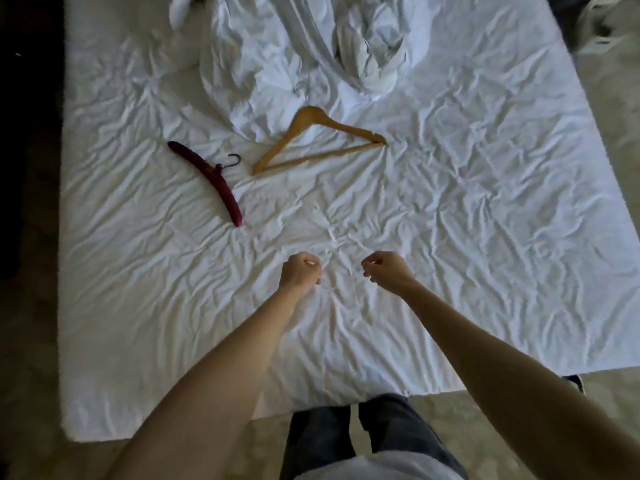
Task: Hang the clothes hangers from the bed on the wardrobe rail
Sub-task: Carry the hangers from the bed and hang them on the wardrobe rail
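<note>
A wooden hanger [313,143] lies flat on the white bed [467,220], its metal hook [302,89] half lost in the crumpled duvet. To its left lies a dark red padded hanger [211,178] with a black hook. My left hand [300,271] and my right hand [386,268] hover over the sheet nearer to me, side by side, fingers curled into loose fists with nothing in them. Both hands are well short of the hangers. No wardrobe rail is in view.
A bunched white duvet [298,53] lies at the far end of the bed. My legs [363,441] stand at the bed's near edge on a pale floor. Dark space runs along the left side; some dark and white items sit at the top right corner.
</note>
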